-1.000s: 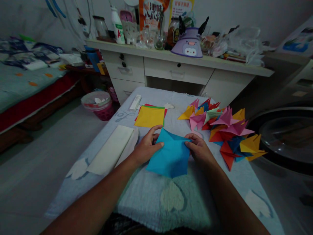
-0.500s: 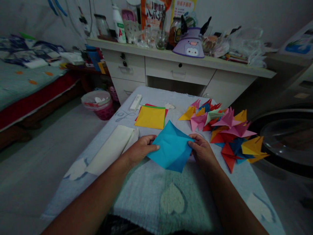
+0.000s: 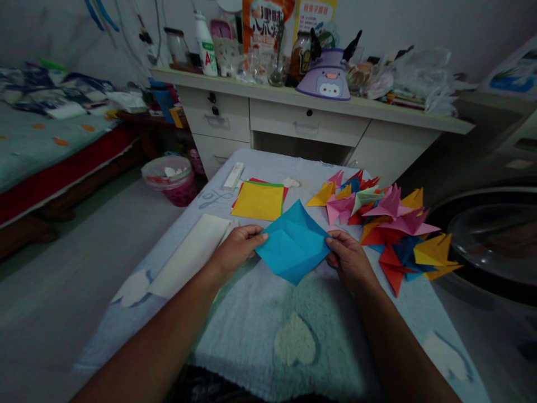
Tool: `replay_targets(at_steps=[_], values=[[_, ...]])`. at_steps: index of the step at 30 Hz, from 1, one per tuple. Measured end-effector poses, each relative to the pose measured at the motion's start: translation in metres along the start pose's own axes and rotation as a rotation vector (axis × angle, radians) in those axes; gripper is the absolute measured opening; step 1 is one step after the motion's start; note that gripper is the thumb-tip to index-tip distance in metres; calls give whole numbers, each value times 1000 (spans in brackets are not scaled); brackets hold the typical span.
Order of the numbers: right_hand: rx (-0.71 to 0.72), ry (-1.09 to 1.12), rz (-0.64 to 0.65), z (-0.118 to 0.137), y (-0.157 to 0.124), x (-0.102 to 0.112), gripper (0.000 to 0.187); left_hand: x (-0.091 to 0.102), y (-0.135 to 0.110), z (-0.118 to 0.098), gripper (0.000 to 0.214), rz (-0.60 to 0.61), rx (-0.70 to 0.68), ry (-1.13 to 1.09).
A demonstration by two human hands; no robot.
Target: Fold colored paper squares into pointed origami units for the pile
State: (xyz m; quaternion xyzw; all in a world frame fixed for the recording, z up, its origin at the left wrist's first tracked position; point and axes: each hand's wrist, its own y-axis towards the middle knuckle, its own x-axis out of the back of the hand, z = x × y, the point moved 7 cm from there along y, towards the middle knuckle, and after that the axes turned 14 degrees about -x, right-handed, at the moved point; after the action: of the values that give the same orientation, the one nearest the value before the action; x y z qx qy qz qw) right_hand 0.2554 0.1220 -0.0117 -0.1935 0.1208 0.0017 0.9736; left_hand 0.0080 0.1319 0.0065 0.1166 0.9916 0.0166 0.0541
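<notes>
A creased blue sheet of origami paper (image 3: 293,246) is stretched between my hands, turned so its corners point left, right, away and toward me. My left hand (image 3: 241,246) pinches the left corner between thumb and fingers. At the right corner, my right hand (image 3: 346,252) grips it the same way. Just beyond lies a stack of square paper (image 3: 258,200), yellow on top with red and green edges showing beneath. Folded paper cranes (image 3: 392,210) in pink, yellow, red, blue and pale green are heaped to the right of my right hand.
A cloth-covered table (image 3: 251,336) lies beneath my arms. Left of the sheet is a folded white cloth or paper (image 3: 193,252); a small white box (image 3: 234,176) sits behind it. Beyond stands a cluttered desk (image 3: 272,87), with a pink bin (image 3: 178,190) on the floor and a washing machine (image 3: 495,235) at right.
The blue paper has been pulled flatter and turned so its near corner points straight toward me. Both hands keep hold of it, the left having shifted slightly up and left.
</notes>
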Motion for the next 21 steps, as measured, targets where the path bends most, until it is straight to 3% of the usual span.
replay_targets(at_steps=[5,11,17,21], values=[[33,46,-4,1,-2,-4,28,-2,1,1,30,27,-7,-36],[-9,63,101,-2,-12,-31,48,-6,1,9,36,-8,6,-42],[101,-26,150,5,-21,-44,67,-15,0,12,38,33,-8,-23],[103,4,117,1,-18,-43,58,-20,-1,14,37,74,-32,7]])
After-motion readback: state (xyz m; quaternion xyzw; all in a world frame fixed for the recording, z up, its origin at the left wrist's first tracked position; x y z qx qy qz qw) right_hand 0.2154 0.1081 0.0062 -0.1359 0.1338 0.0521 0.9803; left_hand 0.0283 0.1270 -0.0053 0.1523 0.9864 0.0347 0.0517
